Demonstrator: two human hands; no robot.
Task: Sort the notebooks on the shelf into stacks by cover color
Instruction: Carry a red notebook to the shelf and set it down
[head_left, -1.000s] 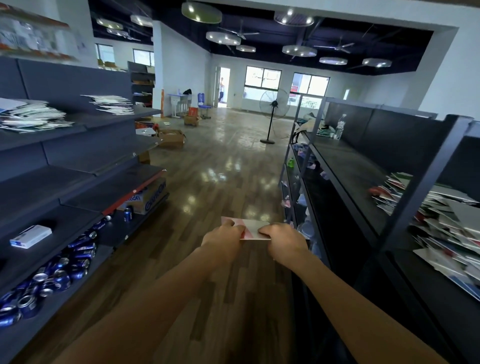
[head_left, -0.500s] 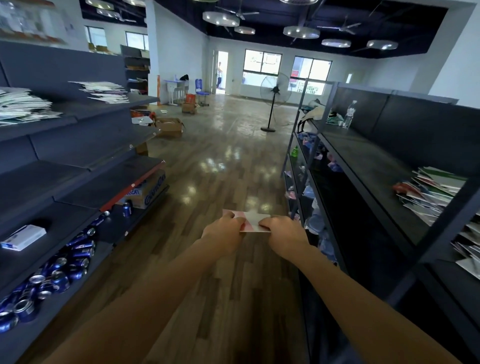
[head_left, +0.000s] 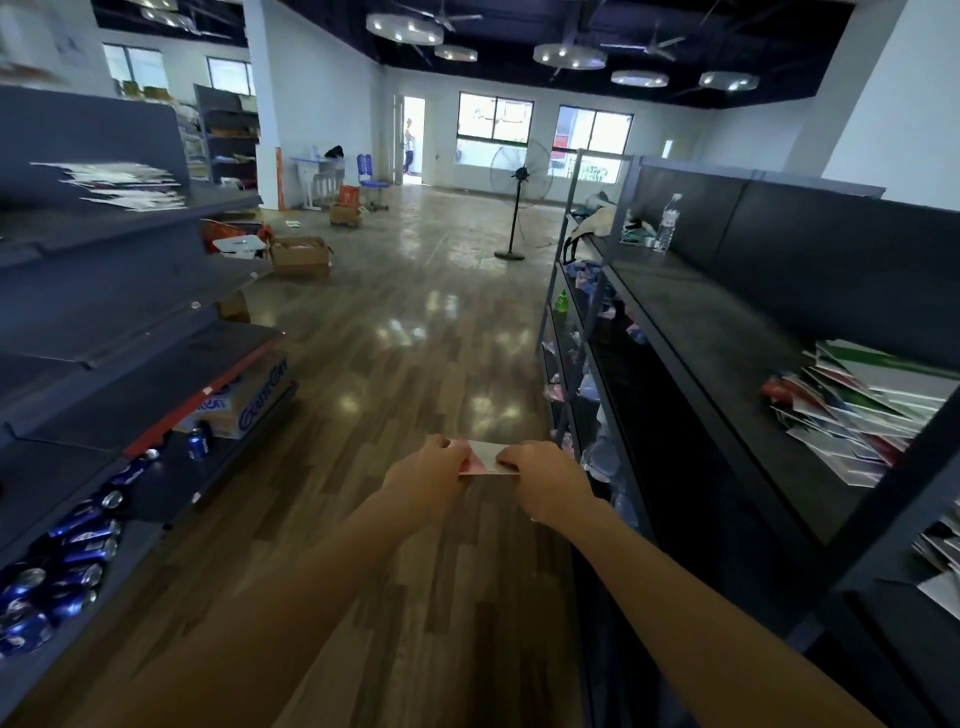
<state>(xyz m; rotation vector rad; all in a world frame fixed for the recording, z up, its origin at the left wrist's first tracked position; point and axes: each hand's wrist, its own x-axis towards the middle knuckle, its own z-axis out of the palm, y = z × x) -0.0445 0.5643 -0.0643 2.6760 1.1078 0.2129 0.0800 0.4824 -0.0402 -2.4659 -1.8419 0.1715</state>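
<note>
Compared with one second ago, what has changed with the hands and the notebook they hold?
Almost nothing. The left hand and right hand still grip the red-and-white notebook by its two ends, above the aisle floor; nothing was picked up or let go. Only the head view drifted a little. The notebook pile on the right shelf lies as before.

The wood-plank floor (head_left: 415, 364) shines glossy under the lights. The shelves (head_left: 727, 332) look like matt dark metal. The notebooks (head_left: 857, 415) have smooth paper covers.
</note>
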